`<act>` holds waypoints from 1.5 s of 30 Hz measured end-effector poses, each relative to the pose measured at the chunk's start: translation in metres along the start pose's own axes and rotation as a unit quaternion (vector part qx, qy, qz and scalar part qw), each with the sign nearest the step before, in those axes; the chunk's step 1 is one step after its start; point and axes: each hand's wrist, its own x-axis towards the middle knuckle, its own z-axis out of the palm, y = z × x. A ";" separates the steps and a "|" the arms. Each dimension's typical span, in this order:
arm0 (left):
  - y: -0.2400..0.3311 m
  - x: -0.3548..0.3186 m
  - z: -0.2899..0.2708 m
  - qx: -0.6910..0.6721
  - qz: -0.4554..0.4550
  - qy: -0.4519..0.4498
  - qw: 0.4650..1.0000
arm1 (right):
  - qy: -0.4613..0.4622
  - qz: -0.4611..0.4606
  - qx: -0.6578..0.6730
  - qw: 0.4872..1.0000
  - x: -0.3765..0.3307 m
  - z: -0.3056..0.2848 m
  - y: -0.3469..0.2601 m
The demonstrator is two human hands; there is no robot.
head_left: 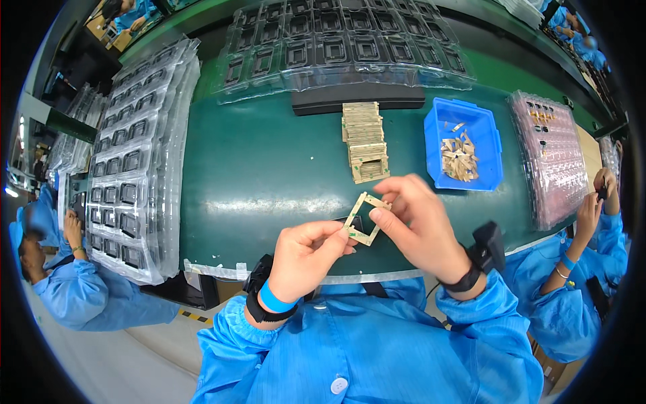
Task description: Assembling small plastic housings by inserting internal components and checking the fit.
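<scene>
Both hands, left [306,259] and right [417,225], pinch a tan square frame [363,219] above the green counter [269,168]. Clear trays [134,161], a stack of frames [365,141] and a blue bin [464,145] crowd it, with co-workers in blue coats either side.

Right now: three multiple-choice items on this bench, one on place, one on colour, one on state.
1. Where is the stack of tan frames?
A. in the bin
B. on the green belt, left of the bin
C. on the left trays

2. What colour is the bin?
A. red
B. blue
C. grey

3. How is the tan frame held?
A. flat on the belt
B. by one hand only
C. by both hands above the belt

Key:
1 B, it stands on the belt beside the bin.
2 B, blue walls.
3 C, left hand and right hand both pinch it.
</scene>
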 end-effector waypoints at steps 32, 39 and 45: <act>0.009 0.005 0.035 -0.022 0.022 0.074 0.997 | 0.283 -0.126 -0.230 0.923 0.010 -0.088 0.032; 0.012 0.008 0.044 -0.004 0.040 0.046 0.998 | 0.207 -0.022 -0.083 0.975 -0.008 -0.088 0.010; 0.018 0.014 0.058 0.002 0.041 0.008 0.999 | -0.004 0.033 0.185 0.982 -0.016 -0.066 0.012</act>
